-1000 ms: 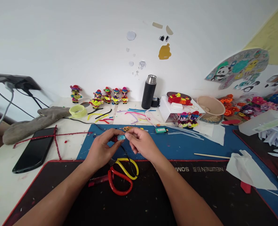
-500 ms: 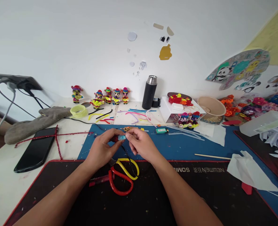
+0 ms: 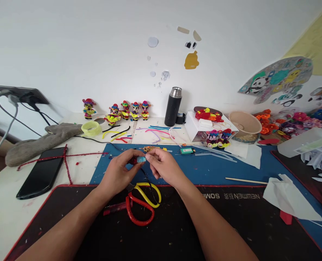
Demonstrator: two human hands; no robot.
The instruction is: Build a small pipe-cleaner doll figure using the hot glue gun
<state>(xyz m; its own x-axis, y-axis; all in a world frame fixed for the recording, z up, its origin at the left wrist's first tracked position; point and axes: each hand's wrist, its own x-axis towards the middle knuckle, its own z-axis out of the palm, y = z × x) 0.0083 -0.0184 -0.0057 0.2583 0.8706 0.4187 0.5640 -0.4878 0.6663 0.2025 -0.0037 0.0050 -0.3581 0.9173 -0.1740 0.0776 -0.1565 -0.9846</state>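
My left hand (image 3: 118,173) and my right hand (image 3: 163,166) meet over the blue mat (image 3: 212,168), fingers pinched together on a small fuzzy piece (image 3: 140,159) with a light blue end and a dark red part. A thin dark strand hangs from it toward the scissors (image 3: 140,201), which lie shut on the black mat (image 3: 161,232) just below my hands, one handle yellow and one red. A red pen-like tool (image 3: 114,208) lies beside the scissors.
A row of pipe-cleaner figures (image 3: 117,110) stands by the wall, with loose pipe cleaners (image 3: 152,131) in front. Around them are a black flask (image 3: 173,106), a white box (image 3: 204,127), a bowl (image 3: 244,122), a phone (image 3: 40,172), a tape roll (image 3: 90,128), a skewer (image 3: 245,180) and white paper (image 3: 286,197).
Nothing has visibly changed apart from a slight shift of the camera; both hands keep pinching the small piece in the same place.
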